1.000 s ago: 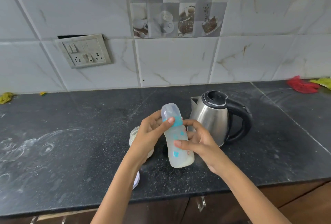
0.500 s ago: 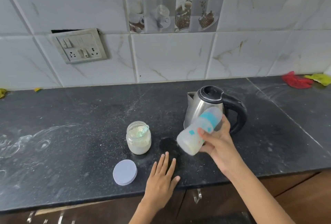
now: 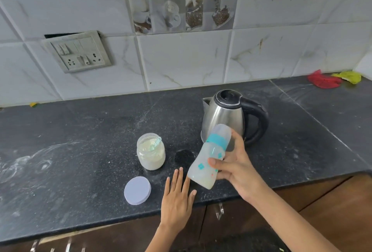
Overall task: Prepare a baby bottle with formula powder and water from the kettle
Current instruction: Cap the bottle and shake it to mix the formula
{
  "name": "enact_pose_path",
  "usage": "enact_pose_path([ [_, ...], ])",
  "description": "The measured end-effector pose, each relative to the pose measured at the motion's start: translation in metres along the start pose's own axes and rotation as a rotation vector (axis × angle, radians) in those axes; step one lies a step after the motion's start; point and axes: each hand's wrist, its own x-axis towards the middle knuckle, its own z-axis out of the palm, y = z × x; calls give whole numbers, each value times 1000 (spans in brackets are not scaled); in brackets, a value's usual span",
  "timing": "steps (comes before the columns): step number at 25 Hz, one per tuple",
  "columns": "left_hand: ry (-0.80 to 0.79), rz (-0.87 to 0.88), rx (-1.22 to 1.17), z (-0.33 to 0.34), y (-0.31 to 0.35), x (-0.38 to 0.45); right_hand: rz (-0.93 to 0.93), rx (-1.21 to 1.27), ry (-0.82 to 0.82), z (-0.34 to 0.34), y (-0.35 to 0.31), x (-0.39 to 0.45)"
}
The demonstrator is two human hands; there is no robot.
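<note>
My right hand grips the baby bottle, which is capped, has a teal ring and holds milky liquid. It is tilted, cap up toward the kettle, above the counter's front. My left hand lies flat on the dark counter with fingers apart, holding nothing. The open jar of formula powder with a teal scoop inside stands left of the bottle. Its round lid lies in front of it. Behind the bottle stands the steel kettle with a black handle, lid closed.
A wet dark spot marks the counter between jar and bottle. Red and yellow cloths lie at the far right by the wall. A switch panel is on the tiled wall. Cabinet fronts run below the counter edge.
One second ago both hands held the upright bottle. My left hand let go and dropped flat on the counter. My right hand tipped the bottle, and its tilt is now steeper than half a second ago.
</note>
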Motion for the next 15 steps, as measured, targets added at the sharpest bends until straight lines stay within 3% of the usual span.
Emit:
enact_pose_path([
  [3,29,-2,-26,1,0,1,-72,133,107,-1,5,2],
  [7,37,49,-60,2,-3,-1,19,22,19,8,16,-5],
  [10,52,-2,-44,0,0,1,-72,128,147,2,9,1],
  [13,35,57,-83,0,-2,-1,7,-46,15,9,17,-7],
  [15,51,34,-40,0,-3,0,-34,-31,70,8,18,-5],
])
